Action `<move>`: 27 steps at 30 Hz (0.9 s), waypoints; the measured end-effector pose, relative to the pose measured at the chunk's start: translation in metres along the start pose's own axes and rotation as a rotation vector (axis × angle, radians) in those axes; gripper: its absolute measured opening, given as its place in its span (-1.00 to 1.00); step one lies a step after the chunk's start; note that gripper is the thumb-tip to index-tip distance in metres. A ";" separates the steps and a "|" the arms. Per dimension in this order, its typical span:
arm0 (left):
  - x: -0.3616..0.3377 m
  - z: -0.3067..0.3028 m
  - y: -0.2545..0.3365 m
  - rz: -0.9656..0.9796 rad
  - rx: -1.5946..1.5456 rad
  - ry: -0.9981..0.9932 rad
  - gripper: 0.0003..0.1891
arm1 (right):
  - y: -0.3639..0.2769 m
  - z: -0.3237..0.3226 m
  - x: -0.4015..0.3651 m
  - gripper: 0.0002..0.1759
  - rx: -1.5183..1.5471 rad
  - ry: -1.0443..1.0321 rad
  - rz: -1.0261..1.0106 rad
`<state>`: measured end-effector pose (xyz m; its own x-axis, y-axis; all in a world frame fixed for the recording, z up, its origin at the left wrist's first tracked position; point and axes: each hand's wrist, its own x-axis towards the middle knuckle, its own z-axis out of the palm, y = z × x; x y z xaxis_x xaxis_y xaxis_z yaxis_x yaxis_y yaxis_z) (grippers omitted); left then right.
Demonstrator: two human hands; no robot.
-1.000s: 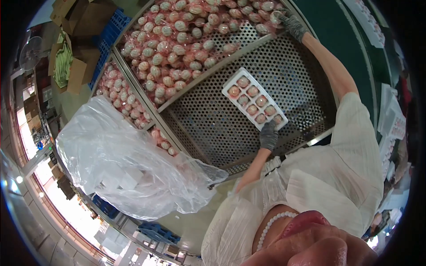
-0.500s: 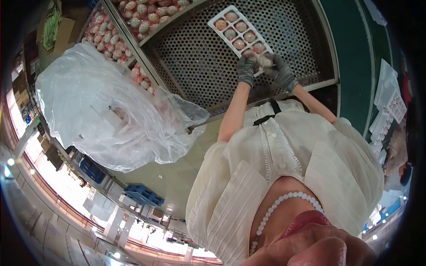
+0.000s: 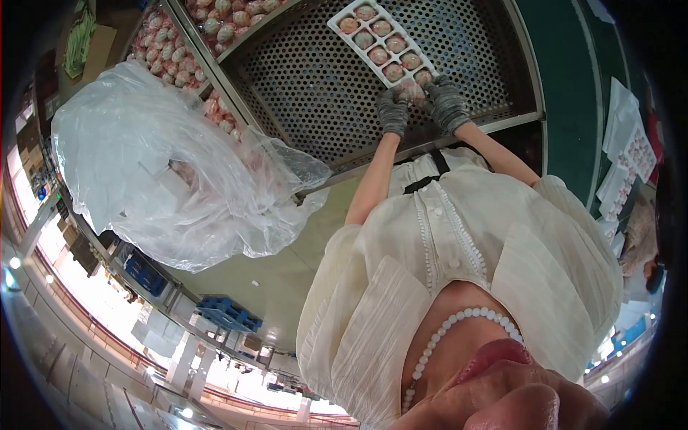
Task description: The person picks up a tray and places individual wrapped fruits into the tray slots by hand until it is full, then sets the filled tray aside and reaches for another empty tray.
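A white tray with square compartments lies slanted on the perforated metal surface. Round pink-and-white balls in clear wrapping fill its visible compartments. At its near end, my left hand, in a grey glove, has its fingers closed around the tray's left corner. My right hand, gloved the same way, curls in from the right side. Between the two hands is a wrapped ball, touched by the right hand's fingers. The gloves partly hide the tray's near end.
A perforated metal work surface with a raised rim is under the tray. Bins of many more wrapped balls stand at the left. A large clear plastic bag hangs over the left edge. A green surface runs along the right.
My right hand has come down from above the tray's near end to its right side, with the ball now lower between both hands. The whole view has shifted slightly.
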<state>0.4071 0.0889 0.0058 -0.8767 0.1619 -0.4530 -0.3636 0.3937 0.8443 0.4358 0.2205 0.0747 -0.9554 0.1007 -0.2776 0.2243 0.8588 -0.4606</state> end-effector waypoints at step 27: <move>-0.011 0.006 -0.022 0.163 0.521 -0.046 -0.62 | 0.013 0.043 0.042 -0.78 -0.005 -0.025 -0.191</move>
<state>0.4269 0.0834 -0.0097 -0.8896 0.2932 -0.3501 -0.0098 0.7542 0.6566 0.4068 0.2142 0.0209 -0.9753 -0.0774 -0.2067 0.0380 0.8637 -0.5026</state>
